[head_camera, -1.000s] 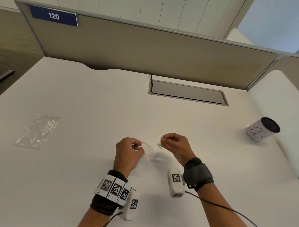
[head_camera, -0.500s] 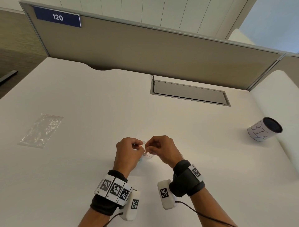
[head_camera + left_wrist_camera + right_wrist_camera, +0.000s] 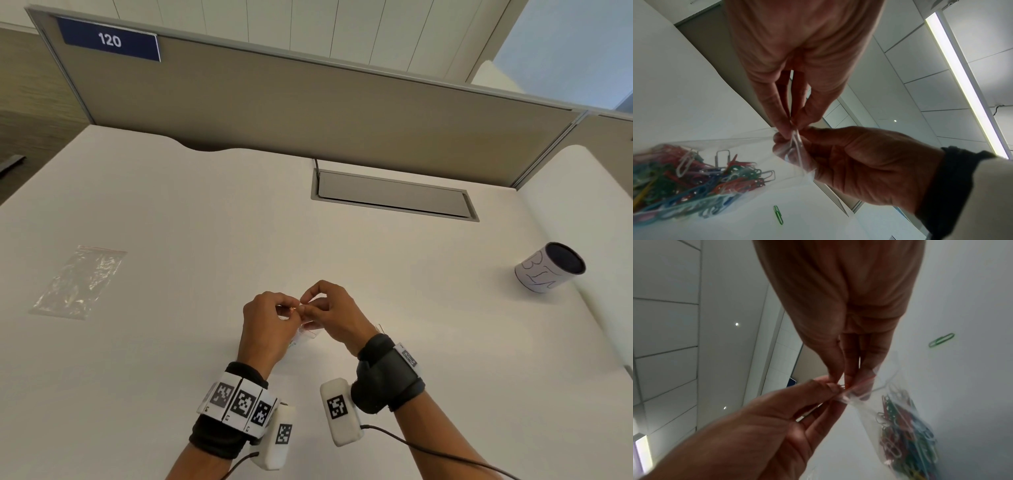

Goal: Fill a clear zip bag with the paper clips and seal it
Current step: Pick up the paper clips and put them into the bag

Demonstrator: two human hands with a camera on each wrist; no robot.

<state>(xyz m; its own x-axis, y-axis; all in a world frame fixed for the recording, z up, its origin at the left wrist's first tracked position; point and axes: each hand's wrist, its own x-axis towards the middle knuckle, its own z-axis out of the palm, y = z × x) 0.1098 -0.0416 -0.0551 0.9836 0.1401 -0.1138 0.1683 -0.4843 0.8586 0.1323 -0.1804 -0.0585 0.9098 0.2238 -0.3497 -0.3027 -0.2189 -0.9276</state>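
A clear zip bag (image 3: 748, 155) holds several coloured paper clips (image 3: 694, 175) and hangs down toward the white table (image 3: 171, 212). My left hand (image 3: 291, 310) pinches the bag's top edge between thumb and fingers (image 3: 781, 128). My right hand (image 3: 306, 308) pinches the same edge right next to it, fingertips (image 3: 846, 379) almost touching the left ones. In the right wrist view the bag (image 3: 906, 426) sags below both hands, with its red zip line by the fingers. One green paper clip (image 3: 778, 214) lies loose on the table outside the bag (image 3: 941, 339). From the head view the hands hide most of the bag (image 3: 308, 334).
A second, empty clear zip bag (image 3: 78, 281) lies flat at the table's left. A paper-wrapped cup (image 3: 548, 267) with a dark inside stands at the right. A grey cable hatch (image 3: 394, 195) is set into the table below the beige partition (image 3: 308, 102).
My right hand has moved left from beside the green clip to the bag's mouth and now pinches it next to the left hand. The left hand has kept its hold.
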